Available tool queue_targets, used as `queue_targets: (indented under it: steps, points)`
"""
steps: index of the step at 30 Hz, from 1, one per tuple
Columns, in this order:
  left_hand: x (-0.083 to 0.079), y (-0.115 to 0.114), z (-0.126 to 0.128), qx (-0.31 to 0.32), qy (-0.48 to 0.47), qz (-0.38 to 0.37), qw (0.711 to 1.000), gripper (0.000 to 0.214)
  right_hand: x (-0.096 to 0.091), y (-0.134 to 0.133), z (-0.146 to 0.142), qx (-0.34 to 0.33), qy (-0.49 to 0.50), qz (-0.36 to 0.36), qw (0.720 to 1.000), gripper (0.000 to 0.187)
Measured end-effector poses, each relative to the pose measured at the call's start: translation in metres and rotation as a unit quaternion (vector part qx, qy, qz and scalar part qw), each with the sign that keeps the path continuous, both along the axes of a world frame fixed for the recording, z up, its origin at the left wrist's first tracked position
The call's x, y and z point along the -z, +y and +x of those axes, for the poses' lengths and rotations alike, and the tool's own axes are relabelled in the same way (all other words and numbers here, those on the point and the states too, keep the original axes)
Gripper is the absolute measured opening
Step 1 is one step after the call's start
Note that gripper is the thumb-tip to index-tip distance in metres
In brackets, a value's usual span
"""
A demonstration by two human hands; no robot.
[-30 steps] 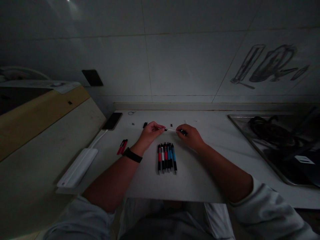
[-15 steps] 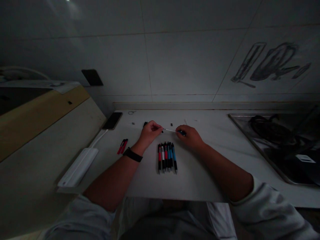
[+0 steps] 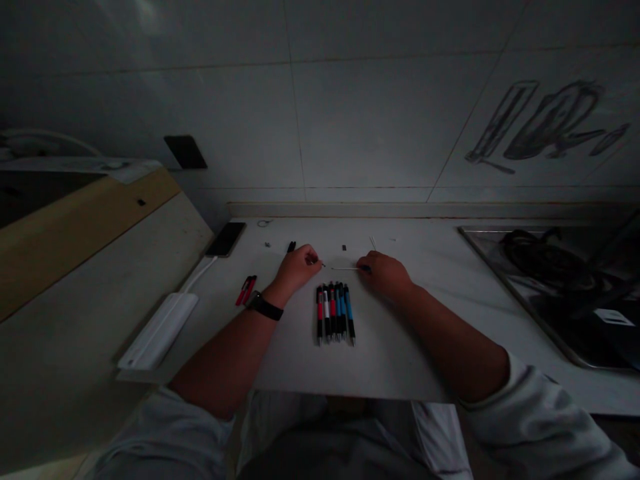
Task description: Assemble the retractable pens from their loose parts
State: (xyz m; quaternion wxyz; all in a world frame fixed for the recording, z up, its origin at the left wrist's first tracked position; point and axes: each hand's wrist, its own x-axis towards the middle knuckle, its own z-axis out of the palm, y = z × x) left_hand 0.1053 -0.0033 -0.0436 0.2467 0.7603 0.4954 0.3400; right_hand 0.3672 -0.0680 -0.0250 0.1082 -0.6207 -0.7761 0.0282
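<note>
My right hand (image 3: 384,272) is closed on a thin white pen refill (image 3: 345,269), which sticks out leftward over the counter. A small dark piece (image 3: 367,268) shows at the same fingers. My left hand (image 3: 299,267), wearing a black watch, is pinched on something tiny with a dark end at the fingertips; its kind is too small to tell. A narrow gap parts it from the refill's tip. Just below both hands lies a row of several click pens (image 3: 335,313) with red, white and blue barrels, side by side on the white counter (image 3: 390,360).
Red pen parts (image 3: 246,291) lie left of my left wrist, black ones (image 3: 291,247) behind that hand. Small pieces (image 3: 344,247) and thin white sticks (image 3: 373,243) lie farther back. A phone (image 3: 227,239) and white power strip (image 3: 159,331) are left; a stove (image 3: 555,293) is right.
My hands have drawn slightly apart. The refill's left tip, which was at my left fingers, is now free of them, and my right hand has shifted a little right with it.
</note>
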Motion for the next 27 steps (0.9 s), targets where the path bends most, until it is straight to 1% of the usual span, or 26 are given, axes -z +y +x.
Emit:
queue_targets:
  steps: [6,10,12,15,18,21,27]
  points:
    - [0.003,0.003,-0.003,-0.005,0.021,-0.003,1.000,0.014,-0.002,0.005,0.016,-0.024,-0.035,-0.023,0.999,0.026]
    - [0.002,0.004,-0.004,-0.008,0.022,-0.004,1.000,0.014,-0.005,0.009,0.030,0.003,-0.034,-0.037,0.999,0.029]
    - [0.000,0.003,-0.005,-0.009,0.025,-0.008,1.000,0.015,-0.008,0.009,0.037,0.022,-0.038,-0.045,0.998,0.025]
    - [-0.004,0.002,-0.006,-0.008,0.017,-0.002,1.000,0.014,-0.015,0.008,0.043,0.033,-0.050,-0.051,0.997,0.016]
    - [-0.008,0.001,-0.006,-0.012,-0.004,0.014,1.000,0.011,-0.021,0.004,0.042,0.034,-0.066,-0.050,0.996,0.015]
    - [-0.010,-0.001,-0.004,-0.015,0.000,0.024,1.000,0.009,-0.025,0.000,0.037,0.018,-0.095,-0.043,0.994,0.012]
    - [-0.009,-0.003,0.000,0.001,0.000,0.046,0.999,0.007,-0.025,-0.002,0.030,0.010,-0.105,-0.044,0.993,0.014]
